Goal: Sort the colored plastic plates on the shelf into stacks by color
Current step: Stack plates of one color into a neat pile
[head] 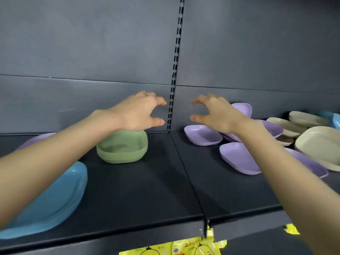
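A stack of green plates (122,146) stands on the dark shelf (139,190) left of centre. A stack of blue plates (53,201) lies at the front left, partly under my left forearm. A purple plate (39,138) peeks out behind that arm. Several loose purple plates (203,135) lie scattered right of centre, one (242,108) leaning on the back wall. My left hand (139,111) hovers above the green stack, fingers loosely curled, holding nothing. My right hand (215,112) hovers above the purple plates, also holding nothing.
Beige plates (320,142) lie piled at the far right, with a blue plate (331,118) behind them. A slotted upright (174,80) splits the grey back wall. A seam divides the shelf in two. Yellow packaging (176,247) shows below the shelf's front edge.
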A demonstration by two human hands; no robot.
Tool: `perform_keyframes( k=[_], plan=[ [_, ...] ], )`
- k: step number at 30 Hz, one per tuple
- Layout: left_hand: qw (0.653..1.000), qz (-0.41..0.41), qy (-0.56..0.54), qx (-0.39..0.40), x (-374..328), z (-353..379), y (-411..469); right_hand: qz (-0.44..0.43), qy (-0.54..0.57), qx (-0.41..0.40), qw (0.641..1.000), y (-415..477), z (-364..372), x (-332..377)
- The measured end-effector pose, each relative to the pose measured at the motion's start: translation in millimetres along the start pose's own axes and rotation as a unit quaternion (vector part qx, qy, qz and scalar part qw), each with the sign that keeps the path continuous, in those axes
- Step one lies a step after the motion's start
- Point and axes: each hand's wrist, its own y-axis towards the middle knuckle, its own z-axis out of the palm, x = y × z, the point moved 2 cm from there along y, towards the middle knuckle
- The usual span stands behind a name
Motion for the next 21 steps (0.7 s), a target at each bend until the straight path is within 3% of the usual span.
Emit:
perform_keyframes(
  k=[6, 10, 21],
  plan=[
    [0.998, -0.006, -0.047, -0.036, -117, 29, -17, 0.01, -0.015, 0.003, 1.0, -94, -28, -73],
    [0.998, -0.004, -0.056, -0.014, -181, 50, -21, 0.009, -0.014, 0.023, 1.0, -138, -36, -122],
    [0.997, 0.012, -0.079, 0.014, -261, 93, 50, 0.009, 0.035, 0.028, 0.999, -158, -47, -232]
  ],
)
